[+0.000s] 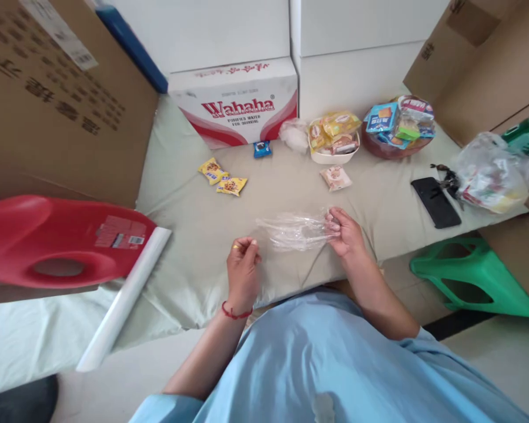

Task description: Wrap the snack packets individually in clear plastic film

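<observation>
A crinkled sheet of clear plastic film (296, 232) is stretched sideways over the cloth between my two hands. My right hand (344, 234) has its fingers closed on the film's right end. At the left end, thumb and fingers of my left hand (243, 258) are pinched together on the film's edge, which is hard to make out there. Beyond the hands lie two yellow snack packets (220, 177), a small blue packet (261, 149) and a pale pink packet (335, 178).
A white bowl (335, 157) and a brown bowl (374, 147) hold packaged snacks, near a Wahaha carton (238, 106). A phone (436, 202) and plastic bag (489, 173) lie right. Left are a red jug (70, 235) and white roll (126, 299); a green stool (476, 276) stands below.
</observation>
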The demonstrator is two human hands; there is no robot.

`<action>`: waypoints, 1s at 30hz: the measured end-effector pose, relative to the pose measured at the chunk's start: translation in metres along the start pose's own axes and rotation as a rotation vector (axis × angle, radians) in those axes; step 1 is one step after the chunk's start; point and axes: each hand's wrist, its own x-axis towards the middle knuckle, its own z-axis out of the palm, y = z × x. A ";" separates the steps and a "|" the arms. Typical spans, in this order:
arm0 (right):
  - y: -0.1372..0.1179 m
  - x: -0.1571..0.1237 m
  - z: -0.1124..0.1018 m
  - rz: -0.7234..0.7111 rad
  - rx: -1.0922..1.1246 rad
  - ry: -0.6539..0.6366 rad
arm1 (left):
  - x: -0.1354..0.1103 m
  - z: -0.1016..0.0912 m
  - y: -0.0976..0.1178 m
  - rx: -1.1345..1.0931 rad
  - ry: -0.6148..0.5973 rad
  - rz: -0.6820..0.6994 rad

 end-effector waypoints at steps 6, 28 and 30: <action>0.006 -0.002 0.005 -0.040 -0.005 0.046 | -0.023 0.017 0.004 0.079 -0.346 -0.329; -0.049 -0.016 0.007 -0.202 -0.515 -0.033 | -0.020 0.009 0.029 -0.101 -0.485 -0.470; -0.066 -0.012 0.010 -0.215 -0.600 -0.091 | -0.018 0.002 0.034 -0.125 -0.496 -0.440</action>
